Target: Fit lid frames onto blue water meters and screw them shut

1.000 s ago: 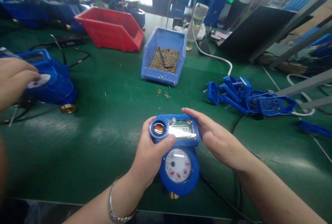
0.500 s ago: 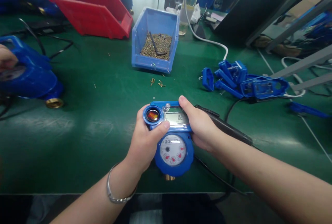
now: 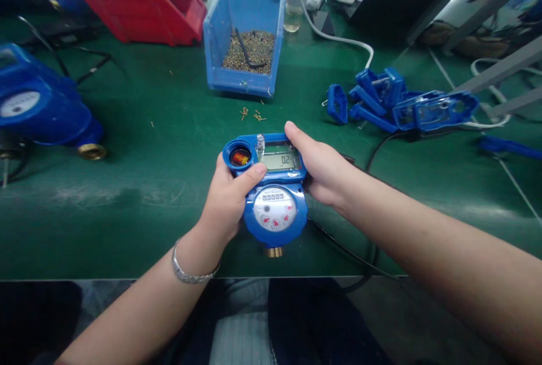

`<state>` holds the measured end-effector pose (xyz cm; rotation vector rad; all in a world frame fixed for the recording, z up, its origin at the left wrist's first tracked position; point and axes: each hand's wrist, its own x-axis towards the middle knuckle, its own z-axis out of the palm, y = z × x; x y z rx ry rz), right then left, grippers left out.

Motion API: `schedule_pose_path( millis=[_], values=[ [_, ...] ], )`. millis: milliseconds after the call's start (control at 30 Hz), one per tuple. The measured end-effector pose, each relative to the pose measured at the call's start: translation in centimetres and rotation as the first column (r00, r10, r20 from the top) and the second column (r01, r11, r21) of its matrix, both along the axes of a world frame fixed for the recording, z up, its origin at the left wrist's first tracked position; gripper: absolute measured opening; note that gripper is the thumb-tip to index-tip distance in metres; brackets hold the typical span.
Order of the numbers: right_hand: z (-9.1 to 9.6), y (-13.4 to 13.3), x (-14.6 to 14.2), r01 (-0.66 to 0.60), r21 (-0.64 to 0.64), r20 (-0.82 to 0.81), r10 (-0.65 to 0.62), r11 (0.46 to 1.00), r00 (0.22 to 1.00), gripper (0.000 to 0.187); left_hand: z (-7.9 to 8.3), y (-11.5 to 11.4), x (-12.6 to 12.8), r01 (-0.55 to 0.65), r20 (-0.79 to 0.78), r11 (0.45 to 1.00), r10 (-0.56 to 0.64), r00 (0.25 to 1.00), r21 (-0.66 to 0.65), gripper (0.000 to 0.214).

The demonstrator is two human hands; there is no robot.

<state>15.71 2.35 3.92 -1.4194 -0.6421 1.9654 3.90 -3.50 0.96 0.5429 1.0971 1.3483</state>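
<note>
Both hands grip a blue water meter (image 3: pixel 275 210) near the table's front. It has a round white dial with red pointers, a digital display, a round socket at its upper left and a brass end toward me. My left hand (image 3: pixel 228 193) wraps the left side, its thumb lying by the display's lower left corner. Around the display's right side closes my right hand (image 3: pixel 322 167), thumb along the top corner. Several small brass screws (image 3: pixel 258 115) lie just beyond the meter. The underside of the meter and most fingers are hidden.
A blue bin (image 3: pixel 241 83) of small brass screws holds a black bent tool (image 3: pixel 245 52). Left of it stands a red bin (image 3: pixel 139 9). Blue plastic housings (image 3: pixel 393 100) are heaped at right. Another blue meter (image 3: pixel 46 100) sits at left; a black cable (image 3: pixel 351 252) crosses the front edge.
The whole view has shifted, so the bench and meter appear higher in the picture. Another person's hand has left the blue meter at far left. My hands keep their grip.
</note>
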Motion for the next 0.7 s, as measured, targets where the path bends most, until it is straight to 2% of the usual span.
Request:
schedule_pose_path(
  millis=[100,233,333,500,700],
  values=[
    [-0.1,0.2,-0.1,0.016,0.027,0.028,-0.016,1.000,0.999,0.040,-0.1,0.0,0.0,-0.012,-0.006,0.999,0.012,1.000,0.033,0.045],
    [-0.9,-0.2,-0.2,0.042,0.225,0.225,-0.094,0.973,0.970,0.048,-0.1,0.0,0.1,-0.020,-0.023,0.998,0.021,1.000,0.063,0.044],
    [-1.4,-0.6,0.0,-0.003,0.296,0.300,-0.090,0.955,0.950,0.052,-0.2,-0.1,0.1,-0.011,-0.034,0.997,0.014,0.999,0.076,0.043],
    [-1.6,-0.6,-0.1,-0.009,0.303,0.340,-0.099,0.953,0.935,0.055,-0.1,-0.2,0.3,-0.016,-0.007,0.997,0.017,1.000,0.082,0.045],
    [-1.2,-0.2,-0.1,0.003,0.208,0.188,-0.043,0.978,0.981,0.046,-0.1,-0.1,0.3,-0.024,0.008,0.999,0.024,1.000,0.042,0.047]
  ],
)
